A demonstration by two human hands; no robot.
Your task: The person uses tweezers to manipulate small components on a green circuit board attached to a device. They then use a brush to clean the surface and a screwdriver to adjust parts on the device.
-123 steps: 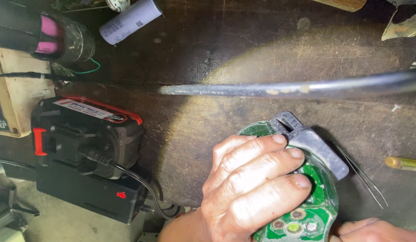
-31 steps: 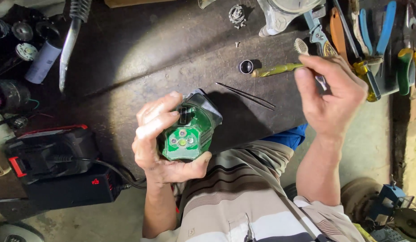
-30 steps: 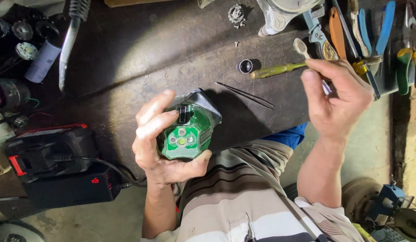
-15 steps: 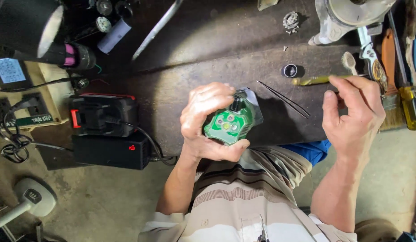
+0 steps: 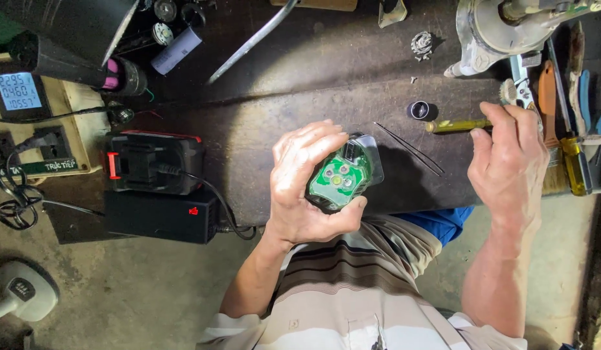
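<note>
At the far left of the dark work surface (image 5: 261,136), a small meter with a pale blue display (image 5: 16,91) sits above a red-and-black battery pack (image 5: 152,162) and a black box with a tiny red mark (image 5: 161,217). At centre, the left hand (image 5: 307,188) clasps a green circuit board (image 5: 339,178) just above the surface's near edge. To the right, the right hand (image 5: 508,155) pinches a yellow-handled screwdriver (image 5: 457,125) beside thin tweezers (image 5: 409,149).
</note>
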